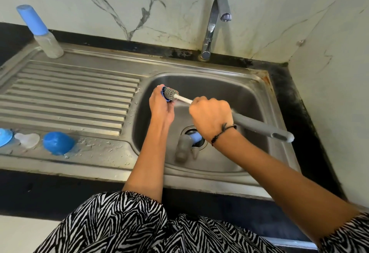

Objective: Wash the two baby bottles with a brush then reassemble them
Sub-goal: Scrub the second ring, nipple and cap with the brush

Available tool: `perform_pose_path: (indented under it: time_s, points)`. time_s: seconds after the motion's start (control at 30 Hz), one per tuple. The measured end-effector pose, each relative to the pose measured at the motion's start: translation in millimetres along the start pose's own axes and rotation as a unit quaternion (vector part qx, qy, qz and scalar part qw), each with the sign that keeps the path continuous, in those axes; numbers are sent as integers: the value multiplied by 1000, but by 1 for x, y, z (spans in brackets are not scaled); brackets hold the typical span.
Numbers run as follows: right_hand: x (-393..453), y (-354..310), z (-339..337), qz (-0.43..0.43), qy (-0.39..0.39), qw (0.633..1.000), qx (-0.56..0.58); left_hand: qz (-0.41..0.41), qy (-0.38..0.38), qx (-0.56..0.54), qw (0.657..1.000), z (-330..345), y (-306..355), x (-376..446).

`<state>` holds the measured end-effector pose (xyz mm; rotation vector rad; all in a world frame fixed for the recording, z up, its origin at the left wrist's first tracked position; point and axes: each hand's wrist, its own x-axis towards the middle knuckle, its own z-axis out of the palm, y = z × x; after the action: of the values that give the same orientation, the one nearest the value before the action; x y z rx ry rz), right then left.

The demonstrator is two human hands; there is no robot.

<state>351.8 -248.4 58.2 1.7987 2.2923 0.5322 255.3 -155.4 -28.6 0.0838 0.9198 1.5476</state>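
Brush (219,112) was gripped in the right hand (211,118), fingers curled round its grey handle, its bristle head pressed into a blue ring, apparently a bottle collar (164,95), which the left hand (160,104) held over the sink (279,124). One assembled bottle (40,30) stood on the drainboard (69,92).
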Motion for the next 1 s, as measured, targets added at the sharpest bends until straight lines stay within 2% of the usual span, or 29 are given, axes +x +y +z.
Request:
perform_pose_path:
  time_s: [0.07,0.1,0.2,0.37,0.57,0.7,0.77,0.8,0.87,0.93,1.0]
  points:
    - [0,1,-8,-26,28,999,-36,12,3,35,999,-3,0,2]
    - [-1,3,-9,-43,13,998,-50,12,5,38,999,-5,1,3]
    - [0,12,-1,-134,-23,991,13,-17,10,2,1000,-11,1,5]
    - [4,18,3,-79,-39,994,60,-32,-9,17,999,-9,-4,-1]
    - [3,6,9,-12,-59,991,116,-52,-32,-39,997,-4,-6,-4]
    - [15,9,16,59,-96,968,223,-58,-60,-90,992,1,-8,-8]
    - [25,13,20,113,-139,923,342,-65,-91,-121,986,1,-7,-9]
    - [29,16,22,137,-157,884,419,-68,-111,-138,982,1,-6,-10]
    - [31,20,22,179,-221,767,575,-73,-155,-180,969,1,-6,-10]
    - [29,25,27,186,-298,651,673,-84,-204,-250,943,1,-6,-13]
    - [27,29,33,165,-363,590,702,-103,-246,-325,907,0,-7,-16]
